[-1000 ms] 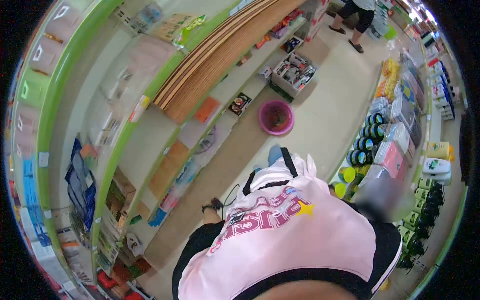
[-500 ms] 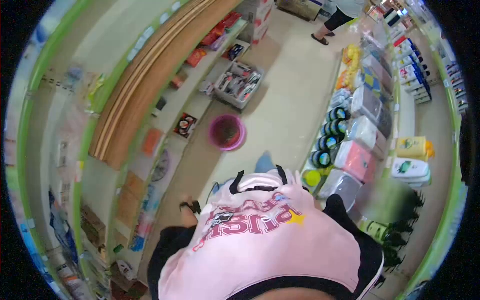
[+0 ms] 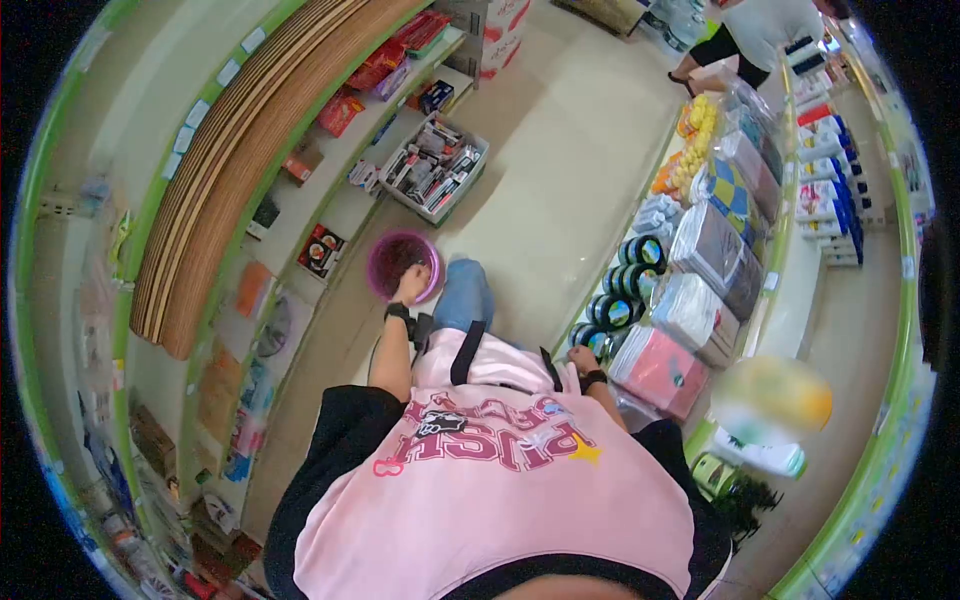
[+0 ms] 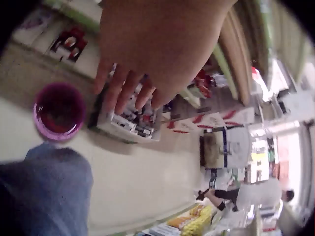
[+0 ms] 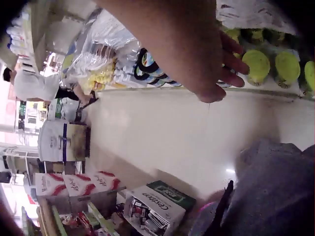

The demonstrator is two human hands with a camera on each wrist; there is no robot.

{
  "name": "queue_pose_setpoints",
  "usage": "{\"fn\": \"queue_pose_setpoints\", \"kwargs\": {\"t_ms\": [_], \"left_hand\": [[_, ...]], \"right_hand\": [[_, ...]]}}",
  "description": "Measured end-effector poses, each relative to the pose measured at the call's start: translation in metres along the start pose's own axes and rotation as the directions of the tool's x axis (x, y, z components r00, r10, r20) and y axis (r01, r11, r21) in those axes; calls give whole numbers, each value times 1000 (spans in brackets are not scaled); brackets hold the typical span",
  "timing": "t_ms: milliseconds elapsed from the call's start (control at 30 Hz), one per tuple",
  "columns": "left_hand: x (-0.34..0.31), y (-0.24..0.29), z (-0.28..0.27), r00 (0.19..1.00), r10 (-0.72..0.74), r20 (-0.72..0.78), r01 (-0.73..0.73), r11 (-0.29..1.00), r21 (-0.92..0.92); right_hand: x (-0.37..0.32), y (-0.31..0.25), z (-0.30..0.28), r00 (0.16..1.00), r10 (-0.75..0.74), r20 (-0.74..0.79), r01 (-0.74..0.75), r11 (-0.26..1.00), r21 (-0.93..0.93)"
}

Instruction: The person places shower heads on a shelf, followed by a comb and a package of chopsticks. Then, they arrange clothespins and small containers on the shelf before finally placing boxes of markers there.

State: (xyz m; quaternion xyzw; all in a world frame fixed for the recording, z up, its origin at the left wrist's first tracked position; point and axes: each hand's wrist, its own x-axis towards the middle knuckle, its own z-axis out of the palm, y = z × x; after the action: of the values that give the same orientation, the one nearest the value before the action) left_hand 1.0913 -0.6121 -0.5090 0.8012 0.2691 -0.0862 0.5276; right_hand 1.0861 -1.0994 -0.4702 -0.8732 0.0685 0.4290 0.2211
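Note:
My left hand [image 3: 412, 283] hangs in front of the purple bucket [image 3: 373, 268], overlapping its rim in the head view. In the left wrist view that hand [image 4: 152, 44] has its fingers hanging loosely spread with nothing in them, and a jeans-clad leg [image 4: 54, 182] shows below. On the other side, my right hand [image 3: 582, 358] is beside the low shelf, near black round tubs [image 3: 615, 312] and a pink packaged stack [image 3: 655, 370]. In the right wrist view its relaxed fingers [image 5: 231, 76] overlap the edge of a row of yellow-green round lids [image 5: 257, 66] and hold nothing.
A grey crate of small packaged goods [image 3: 435, 165] stands on the floor past the bucket. Shelves with a stack of wooden boards [image 3: 240, 150] run along the left. Another person [image 3: 760, 40] is at the far right, by the packed goods. Tiled floor [image 3: 560, 170] lies between the shelves.
The view has moved forward, and the bucket and crate have shifted left and nearer. Both forearms have come into sight, the left near the bucket. The far person has shifted and turned.

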Motion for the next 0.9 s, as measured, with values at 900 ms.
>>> {"fn": "queue_pose_setpoints", "kwargs": {"t_ms": [900], "left_hand": [[270, 64, 25, 906, -413, -88, 400, 906, -137]], "right_hand": [[411, -382, -173, 723, -602, 340, 691, 614, -381]]}}
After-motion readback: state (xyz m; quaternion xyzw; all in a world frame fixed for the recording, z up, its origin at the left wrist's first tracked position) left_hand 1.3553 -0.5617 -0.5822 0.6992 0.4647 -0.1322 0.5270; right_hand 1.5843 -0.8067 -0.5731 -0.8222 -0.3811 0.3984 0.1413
